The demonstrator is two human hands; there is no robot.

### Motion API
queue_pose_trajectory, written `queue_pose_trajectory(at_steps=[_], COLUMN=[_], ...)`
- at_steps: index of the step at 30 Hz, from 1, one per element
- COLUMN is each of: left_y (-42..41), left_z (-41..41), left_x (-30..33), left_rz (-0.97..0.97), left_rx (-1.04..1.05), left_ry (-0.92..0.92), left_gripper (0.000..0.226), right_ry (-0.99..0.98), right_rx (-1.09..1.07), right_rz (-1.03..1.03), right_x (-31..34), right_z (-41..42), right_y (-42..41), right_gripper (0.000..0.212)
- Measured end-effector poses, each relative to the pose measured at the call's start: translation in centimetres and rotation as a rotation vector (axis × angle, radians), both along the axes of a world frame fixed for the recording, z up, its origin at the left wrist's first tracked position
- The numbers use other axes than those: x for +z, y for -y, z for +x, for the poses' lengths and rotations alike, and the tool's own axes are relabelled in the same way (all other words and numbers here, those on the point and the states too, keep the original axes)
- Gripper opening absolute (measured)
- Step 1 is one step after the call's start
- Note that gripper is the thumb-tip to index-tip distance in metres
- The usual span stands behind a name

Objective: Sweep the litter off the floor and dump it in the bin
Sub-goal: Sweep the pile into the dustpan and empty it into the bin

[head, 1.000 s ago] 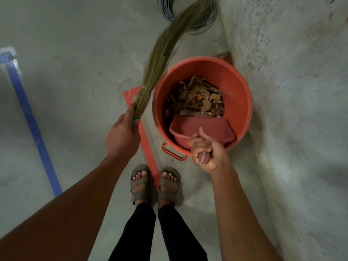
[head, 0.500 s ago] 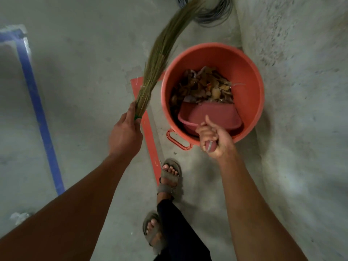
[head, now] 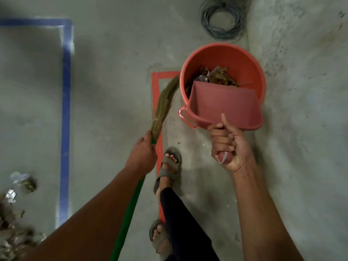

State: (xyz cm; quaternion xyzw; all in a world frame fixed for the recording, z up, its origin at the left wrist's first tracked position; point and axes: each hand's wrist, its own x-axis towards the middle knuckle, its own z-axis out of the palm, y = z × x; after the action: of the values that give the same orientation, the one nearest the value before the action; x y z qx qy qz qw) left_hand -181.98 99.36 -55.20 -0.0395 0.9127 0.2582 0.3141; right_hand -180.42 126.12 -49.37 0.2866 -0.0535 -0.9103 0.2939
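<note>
Your right hand (head: 228,146) is wrapped tight around the handle of the flat pink plastic dustpan (head: 225,104), thumb pointing up toward the pan. The pan hangs over the near rim of the round orange plastic bin (head: 248,59), its open lip pointing in toward the brown, leafy load (head: 219,77) already lying inside. The pan's visible face looks bare, so this scoop seems to be emptied.

Your left hand (head: 143,154) grips the grass broom with the green handle (head: 163,106) just below the bristle bundle. The bristle tips reach toward the bin's left wall and look to be just beside it; whether they touch, the view does not settle.

Plenty of the job is left: a heap of dry leaves and silvery wrappers (head: 11,221) sits at the lower left, outside the blue taped rectangle (head: 66,110) and well apart from the bin.

Here is what could catch you out. The bin is light plastic, and if you draw the dustpan back low it may hook the rim or the small orange side handle (head: 185,117) and tip the load onto the concrete floor (head: 113,63). Swinging the broom round toward the heap could knock the bin the same way. Any scraps clinging to the pan would drop on the floor as you carry it off. Your feet in grey sandals (head: 169,168) straddle the red taped line (head: 157,102) close to the bin, so a turn could clip it. The coil of grey cable (head: 222,19) beyond lies far enough off to matter little.
</note>
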Motion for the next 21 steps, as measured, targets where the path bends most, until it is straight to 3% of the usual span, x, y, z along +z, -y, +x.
queue_pose_trajectory(at_steps=[6, 11, 16, 21], left_y=[0.7, -0.6, -0.8, 2.9], left_z=[11.0, 17.5, 21.1, 25.0], left_x=[0.1, -5.0, -13.0, -18.0], left_rz=[0.159, 0.192, 0.126, 0.021], left_rx=[0.041, 0.086, 0.075, 0.264], left_ry=[-0.007, 0.053, 0.156, 0.121], left_gripper=[0.053, 0.048, 0.048, 0.06], right_ry=[-0.074, -0.052, -0.019, 0.033], right_rx=[0.032, 0.093, 0.194, 0.407], right_rz=[0.055, 0.397, 0.489, 0.634], right_x=[1.1, -1.1, -5.9, -9.5], right_z=[8.1, 14.5, 20.0, 23.5], right_y=[4.2, 8.1, 11.2, 12.4], right_gripper=[0.034, 0.037, 0.04, 0.04])
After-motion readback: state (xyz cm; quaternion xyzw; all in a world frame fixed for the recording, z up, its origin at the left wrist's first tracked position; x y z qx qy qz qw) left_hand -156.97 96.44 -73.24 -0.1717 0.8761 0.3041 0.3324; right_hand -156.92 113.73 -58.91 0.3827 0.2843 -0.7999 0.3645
